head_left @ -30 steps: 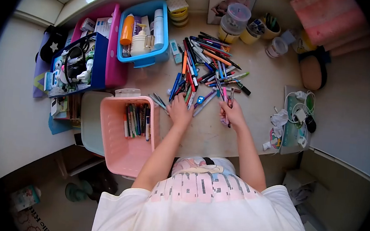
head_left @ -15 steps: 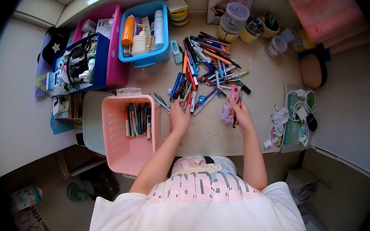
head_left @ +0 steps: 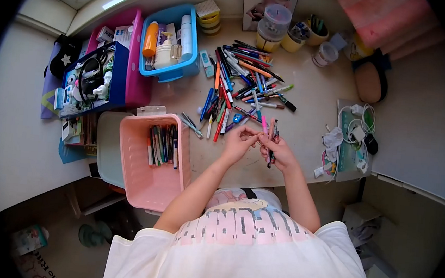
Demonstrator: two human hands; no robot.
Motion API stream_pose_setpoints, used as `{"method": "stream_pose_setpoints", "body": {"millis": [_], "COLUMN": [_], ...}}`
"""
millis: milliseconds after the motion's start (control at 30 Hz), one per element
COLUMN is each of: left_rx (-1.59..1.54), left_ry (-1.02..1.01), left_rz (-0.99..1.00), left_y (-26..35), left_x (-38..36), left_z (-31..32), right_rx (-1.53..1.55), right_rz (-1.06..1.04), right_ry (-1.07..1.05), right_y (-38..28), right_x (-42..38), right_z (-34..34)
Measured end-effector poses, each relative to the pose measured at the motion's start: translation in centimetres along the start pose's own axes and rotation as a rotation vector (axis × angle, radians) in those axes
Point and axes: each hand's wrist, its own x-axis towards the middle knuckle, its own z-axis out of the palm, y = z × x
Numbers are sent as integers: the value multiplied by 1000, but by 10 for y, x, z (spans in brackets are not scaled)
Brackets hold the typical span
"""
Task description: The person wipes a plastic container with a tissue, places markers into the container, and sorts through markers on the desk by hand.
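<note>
Over the front of the desk, my right hand [head_left: 280,153] is closed around several pens [head_left: 264,124], one of them bright pink, their ends sticking out above and below the fingers. My left hand [head_left: 239,144] meets it from the left, thumb and fingers pinched together at the right hand's fingertips; whatever sits in that pinch is too small to make out. Just beyond both hands spreads a loose pile of pens and markers [head_left: 249,70]. To the left stands a pink bin [head_left: 148,188] with a row of pens [head_left: 163,145] lying inside.
A blue basket [head_left: 170,75] of bottles and a dark blue box [head_left: 117,86] stand at the back left. Jars [head_left: 273,25] line the back edge. White cables [head_left: 356,128] lie at the right. A pale lid [head_left: 109,156] is beside the bin.
My left hand has left the near edge of the pen pile and moved right to meet my right hand. The right hand, still gripping pens, has shifted slightly toward me.
</note>
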Motion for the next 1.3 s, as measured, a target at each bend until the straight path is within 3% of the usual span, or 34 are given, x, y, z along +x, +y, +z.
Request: {"method": "stream_pose_setpoints", "body": {"millis": [67,100,167,233,267,333,400,533,600,667,733,833,967,1033,1067,1133,1167,1233,1300], "left_rx": [40,41,159,249,298,349,660,730,1009,1089,1165,1225,1295,1275,1167,1059,919,778,689], "left_ry": [66,65,314,332,254,177,267,353,356,351,348,341,309,325,341,354,321,288,110], "left_rz": [-29,-29,-121,-109,-157,-211,-56,59,254,192,133,94,129,105,81,54,73,91,153], "left_y": [-9,-13,-20,-30,-33,-39,-43,-27,-24,-26,-27,-33,-32,-22,-16,-8,-6,-1,5], "left_x": [0,-2,-5,-8,-9,-9,-9,-10,-3,4,13,20,20,18,15,9,8,1,-3], "left_z": [-9,-14,-27,-40,-45,-50,-51,-50,-45,-36,-32,-30,-36,-33,-32,-28,-27,-19,-5], "right_rx": [-55,-72,-89,-495,-765,-1160,-1326,-1694,-1684,-1670,-1776,-1806,-1645,-764,-767,173,174,176,2], "right_rz": [3,-4,-12,-408,-346,-750,-712,-598,-685,-766,-578,-566,-675,-495,-496,-316,-315,-112,-152], "right_ry": [22,130,238,450,449,360,329,213,192,181,206,207,411,572,571,337,339,231,360], "right_y": [4,5,11,4,-7,-12,-1,7,12,16,14,7,-13,-19,-17,1,9,20,28], "right_x": [1,3,16,35,40,63,94,125,127,129,135,129,112,99,92,75,69,57,55], "right_z": [-13,-23,-33,-18,-7,18,31,27,19,11,7,7,-5,-18,-24,-33,-32,-16,14]}}
